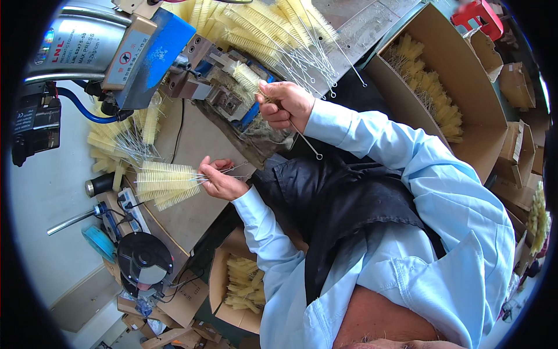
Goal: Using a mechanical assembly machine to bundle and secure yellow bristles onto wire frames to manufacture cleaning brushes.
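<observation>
My left hand (220, 179) is closed round the wire stems of several bottle brushes (167, 181). Their pale yellow bristle heads fan out to the left, and the looped wire ends stick out past my fingers to the right. In my right hand (288, 104) I grip a single bottle brush (246, 77) where bristles meet wire. Its bristle head reaches toward the metal clamp block (225, 103) of the machine, though I cannot tell whether it touches. The looped tail of its wire hangs down below my fist.
A pneumatic press with a silver cylinder (87, 49) and blue block (160, 58) stands upper left. Brushes lie heaped at the bench's back (267, 35) and left (119, 142). Cardboard boxes (485, 116) of brushes stand right and below. A black round machine (144, 256) sits lower left.
</observation>
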Demonstrator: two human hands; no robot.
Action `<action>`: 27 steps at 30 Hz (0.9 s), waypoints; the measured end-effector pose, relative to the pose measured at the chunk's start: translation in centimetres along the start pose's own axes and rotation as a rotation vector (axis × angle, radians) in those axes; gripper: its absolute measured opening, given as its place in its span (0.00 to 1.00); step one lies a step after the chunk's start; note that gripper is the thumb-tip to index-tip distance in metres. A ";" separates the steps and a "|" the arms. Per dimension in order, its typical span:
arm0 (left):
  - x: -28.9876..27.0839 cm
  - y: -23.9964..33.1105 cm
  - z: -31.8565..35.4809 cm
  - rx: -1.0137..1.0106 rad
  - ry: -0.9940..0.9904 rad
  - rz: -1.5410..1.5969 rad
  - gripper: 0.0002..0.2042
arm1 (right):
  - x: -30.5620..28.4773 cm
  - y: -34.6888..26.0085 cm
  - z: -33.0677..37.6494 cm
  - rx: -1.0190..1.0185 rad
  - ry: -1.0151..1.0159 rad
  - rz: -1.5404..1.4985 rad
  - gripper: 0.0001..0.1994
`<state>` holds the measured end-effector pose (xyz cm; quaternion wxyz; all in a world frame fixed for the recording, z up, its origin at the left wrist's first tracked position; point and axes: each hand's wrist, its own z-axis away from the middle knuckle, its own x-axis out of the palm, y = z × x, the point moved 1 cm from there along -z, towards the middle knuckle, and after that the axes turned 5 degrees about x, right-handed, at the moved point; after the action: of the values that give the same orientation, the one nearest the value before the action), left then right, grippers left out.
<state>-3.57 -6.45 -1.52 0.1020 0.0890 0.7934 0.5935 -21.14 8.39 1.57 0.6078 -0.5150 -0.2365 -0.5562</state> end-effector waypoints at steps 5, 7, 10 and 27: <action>0.3 0.2 0.0 0.003 0.003 -0.019 0.18 | -1.3 -0.4 -1.1 0.091 -0.170 -0.166 0.16; 0.4 0.4 -0.1 -0.029 0.018 -0.013 0.18 | -1.4 -0.3 -1.4 0.114 -0.247 -0.207 0.16; 0.3 0.4 0.0 0.005 0.016 -0.037 0.18 | -1.1 -0.6 -1.7 0.103 -0.302 -0.285 0.15; 0.7 0.9 0.1 -0.007 0.006 -0.047 0.17 | -1.3 -1.2 -2.6 0.127 -0.227 -0.303 0.17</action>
<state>-4.19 -5.92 -0.72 0.1137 0.0680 0.7934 0.5941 -23.39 6.80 -0.08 0.5179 -0.4933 -0.4130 -0.5638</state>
